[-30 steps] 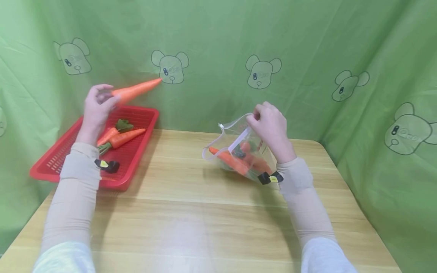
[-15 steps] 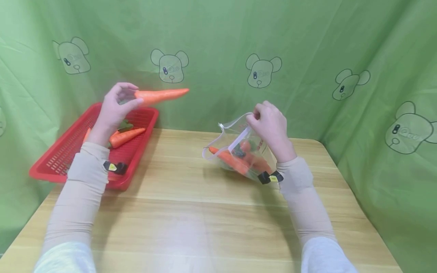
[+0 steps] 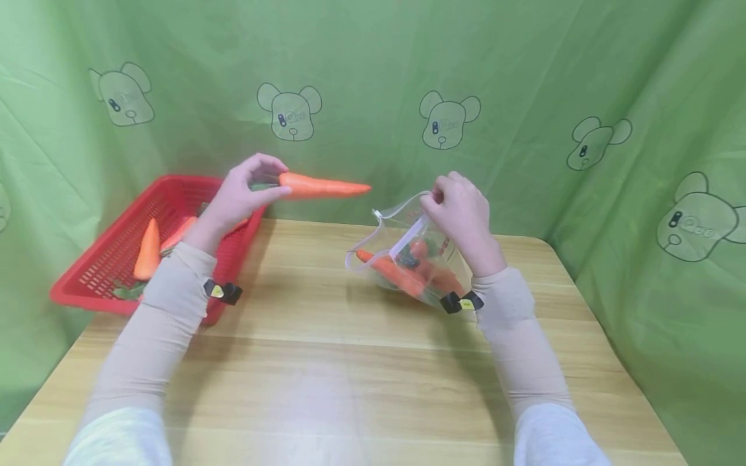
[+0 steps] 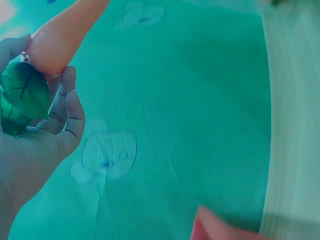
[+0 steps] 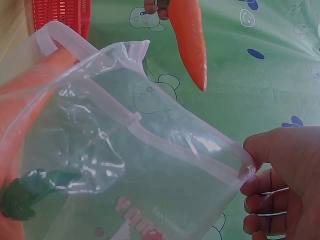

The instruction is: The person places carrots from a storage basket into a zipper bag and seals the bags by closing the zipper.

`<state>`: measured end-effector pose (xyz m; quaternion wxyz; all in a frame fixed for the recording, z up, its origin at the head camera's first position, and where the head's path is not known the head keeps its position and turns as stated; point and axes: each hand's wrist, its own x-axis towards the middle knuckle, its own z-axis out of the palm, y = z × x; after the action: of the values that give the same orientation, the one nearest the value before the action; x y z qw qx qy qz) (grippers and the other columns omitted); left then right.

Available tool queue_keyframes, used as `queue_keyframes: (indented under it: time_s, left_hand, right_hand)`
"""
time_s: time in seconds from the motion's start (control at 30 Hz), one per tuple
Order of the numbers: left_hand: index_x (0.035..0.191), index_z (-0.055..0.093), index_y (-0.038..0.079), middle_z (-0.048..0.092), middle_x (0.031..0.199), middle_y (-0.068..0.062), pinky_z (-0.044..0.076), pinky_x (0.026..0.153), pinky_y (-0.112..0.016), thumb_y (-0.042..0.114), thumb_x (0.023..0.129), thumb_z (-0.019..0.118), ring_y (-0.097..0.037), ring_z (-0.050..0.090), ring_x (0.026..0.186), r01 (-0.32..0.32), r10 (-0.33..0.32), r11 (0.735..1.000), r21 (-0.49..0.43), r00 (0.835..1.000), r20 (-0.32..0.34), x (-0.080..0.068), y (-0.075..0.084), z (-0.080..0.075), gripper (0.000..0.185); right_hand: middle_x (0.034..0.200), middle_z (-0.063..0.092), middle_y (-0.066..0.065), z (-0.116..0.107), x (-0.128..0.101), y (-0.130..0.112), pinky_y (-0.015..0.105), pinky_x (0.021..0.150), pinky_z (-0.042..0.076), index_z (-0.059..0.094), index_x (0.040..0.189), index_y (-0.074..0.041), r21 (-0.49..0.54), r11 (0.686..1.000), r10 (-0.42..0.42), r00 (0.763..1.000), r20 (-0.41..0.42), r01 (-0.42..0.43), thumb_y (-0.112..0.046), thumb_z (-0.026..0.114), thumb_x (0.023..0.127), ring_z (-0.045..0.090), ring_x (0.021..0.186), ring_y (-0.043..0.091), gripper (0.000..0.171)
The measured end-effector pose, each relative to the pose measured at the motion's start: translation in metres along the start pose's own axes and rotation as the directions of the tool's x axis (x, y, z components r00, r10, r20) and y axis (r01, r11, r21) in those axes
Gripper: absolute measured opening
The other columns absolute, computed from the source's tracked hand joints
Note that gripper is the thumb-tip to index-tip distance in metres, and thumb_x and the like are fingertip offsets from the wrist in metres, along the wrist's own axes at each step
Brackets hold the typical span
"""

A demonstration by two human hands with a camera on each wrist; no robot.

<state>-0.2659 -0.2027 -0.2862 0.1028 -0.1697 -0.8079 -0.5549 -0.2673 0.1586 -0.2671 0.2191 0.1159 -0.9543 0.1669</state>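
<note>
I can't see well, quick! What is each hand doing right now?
Left hand: holds a carrot by its leafy end, in the air.
Right hand: pinches the rim of the clear bag, keeping it open.

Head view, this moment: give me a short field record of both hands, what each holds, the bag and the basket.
left hand: grips the leafy end of a carrot, held in the air, tip toward the bag
right hand: pinches the rim of the clear zip bag, holding its mouth open
bag contents: carrots, resting on the wooden table
red basket: at the left, holds more carrots
</note>
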Motion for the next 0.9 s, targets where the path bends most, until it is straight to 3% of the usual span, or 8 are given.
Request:
queue_keyframes:
  time_s: [0.27,0.6,0.9]
  left_hand:
    - [0.118,0.058,0.011,0.061,0.121,-0.004,0.047,0.099,-0.043,0.022,0.084,0.077,-0.019,0.059,0.114,-0.031,0.025,0.999,0.039,0.989,0.144,0.005,0.011,0.035,0.041]
    - [0.116,0.059,0.01,0.064,0.118,-0.007,0.054,0.093,-0.036,0.018,0.082,0.077,-0.021,0.063,0.11,-0.078,0.054,0.993,0.089,0.968,0.247,0.011,0.017,0.07,0.039]
    - [0.114,0.063,0.012,0.064,0.115,-0.003,0.048,0.097,-0.033,0.024,0.081,0.079,-0.017,0.059,0.105,-0.179,0.128,0.972,0.152,0.947,0.295,0.011,0.02,0.091,0.038]
  right_hand:
    - [0.081,0.052,0.009,0.001,0.0,0.0,0.037,0.06,0.04,0.055,0.074,-0.007,-0.006,1.0,0.001,1.0,0.0,-0.001,-0.019,0.052,0.082,0.047,0.074,0.025,0.015]
    - [0.081,0.051,0.009,0.001,-0.001,-0.001,0.036,0.06,0.038,0.054,0.073,-0.007,0.004,1.0,-0.005,1.0,0.006,0.005,-0.018,0.051,0.082,0.046,0.074,0.025,0.015]
    - [0.079,0.05,0.008,0.002,-0.001,-0.001,0.035,0.06,0.038,0.054,0.073,-0.007,0.001,1.0,-0.005,1.0,0.003,0.005,-0.018,0.052,0.082,0.046,0.073,0.025,0.015]
